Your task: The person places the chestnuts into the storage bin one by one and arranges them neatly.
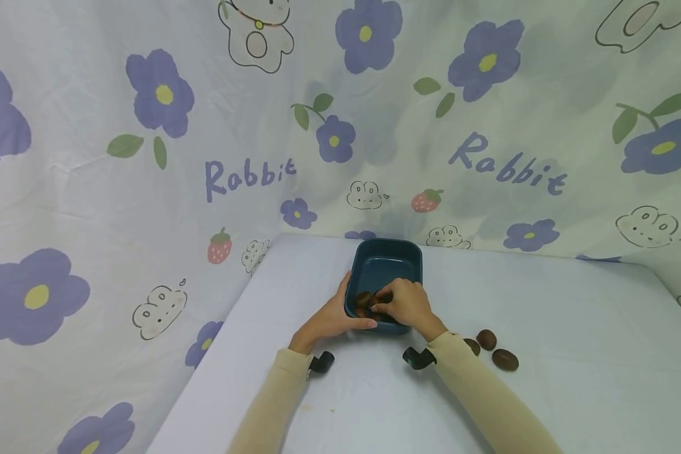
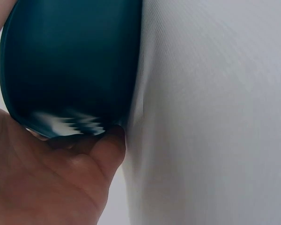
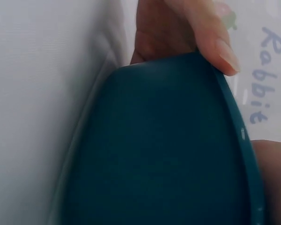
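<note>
A dark teal rectangular dish (image 1: 388,248) stands on the white table. My left hand (image 1: 333,314) grips its near left corner, the thumb lying along the near rim. In the left wrist view, the fingers of that hand (image 2: 61,173) press against the dish's outer wall. My right hand (image 1: 407,304) reaches over the near right side, its bent fingers and thumb pinching a brown chestnut inside the dish, partly hidden by the fingers. More chestnuts (image 1: 364,299) lie beside it at the near end. The right wrist view shows mostly the dish's outer wall (image 3: 159,140).
Beside my right sleeve, several chestnuts (image 1: 505,360) lie on the white tabletop (image 1: 573,315), one partly covered by the sleeve. A white cloth printed with flowers and rabbits (image 1: 374,126) hangs behind and to the left. Each wrist carries a small black camera (image 1: 419,358).
</note>
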Motion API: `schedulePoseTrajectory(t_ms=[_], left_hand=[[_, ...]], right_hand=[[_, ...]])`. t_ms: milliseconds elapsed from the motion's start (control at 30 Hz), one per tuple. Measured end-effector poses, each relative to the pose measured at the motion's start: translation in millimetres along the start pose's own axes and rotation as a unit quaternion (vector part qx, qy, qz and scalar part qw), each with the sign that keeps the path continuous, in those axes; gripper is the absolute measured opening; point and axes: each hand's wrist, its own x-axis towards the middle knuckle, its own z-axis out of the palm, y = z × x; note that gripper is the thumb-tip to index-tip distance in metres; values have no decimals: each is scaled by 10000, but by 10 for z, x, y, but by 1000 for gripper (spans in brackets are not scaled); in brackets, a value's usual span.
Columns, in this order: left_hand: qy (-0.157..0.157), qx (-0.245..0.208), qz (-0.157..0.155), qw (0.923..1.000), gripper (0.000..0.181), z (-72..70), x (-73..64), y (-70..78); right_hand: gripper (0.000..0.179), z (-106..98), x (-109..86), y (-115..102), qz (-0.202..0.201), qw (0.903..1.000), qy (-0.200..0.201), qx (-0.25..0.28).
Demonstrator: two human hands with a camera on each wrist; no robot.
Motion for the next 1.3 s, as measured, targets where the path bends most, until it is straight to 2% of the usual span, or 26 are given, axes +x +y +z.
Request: schedulePoseTrajectory(t_ms=[333,400,500,600,733,1033,1300], left_hand=[[-9,-15,-22,10000,143,5,0,-4],[-9,-23,-12,10000,143,13,-1,-17],[8,-23,-35,10000,143,27,-5,-30],[13,20,-35,10000,141,33,-16,-26],[-4,13,24,10000,139,16,-20,-1],[61,57,-118,9999,142,-20,-21,9],[12,-3,-99,9999,141,5,-9,16]], right_hand=[[28,18,-13,2,-106,9999,105,-66],[30,9,-22,24,-182,9996,160,143],[30,-34,-39,79,-361,9963,216,754],[29,-145,-85,142,-499,9894,279,1338],[27,-371,-191,240,-491,9851,544,1556],[29,-868,-525,652,19,9842,999,1460],[28,-1137,-862,1023,278,9831,1323,1232]])
